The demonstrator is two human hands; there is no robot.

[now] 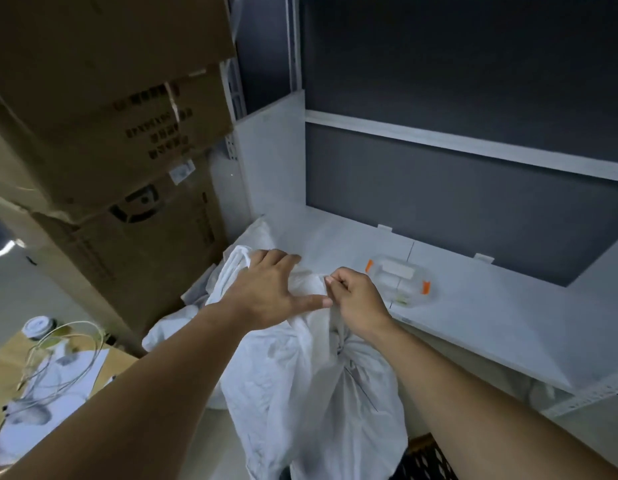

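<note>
Left hand [266, 292] is flat on the white cloth [300, 375]. Its fingers are straight and spread wide, the palm presses down and the thumb stretches out to the right. That grip is open and nothing is clasped. The right hand [356, 303] sits just beside it, almost touching the left thumb. Here the grip is closed tight, with curled fingers and thumb pinching a fold of the same cloth near its top edge.

The cloth is heaped at the left end of the white surface [491, 323] and spills over the front edge, hanging down between the two forearms. It gathers into a tight bunch just below the right wrist. How the cloth ends lower down is out of view.

To the right of the right hand, near but not touching, a clear box [401, 282] with orange clips lies on the surface. A dark panel [474, 185] closes off the back. Stacked cardboard boxes [127, 133] crowd in on the left, right up against the cloth heap. Lower left, a looped cable [68, 358] lies over papers [58, 393]. A black crate [425, 459] peeks in at the bottom, beside the hanging cloth.
</note>
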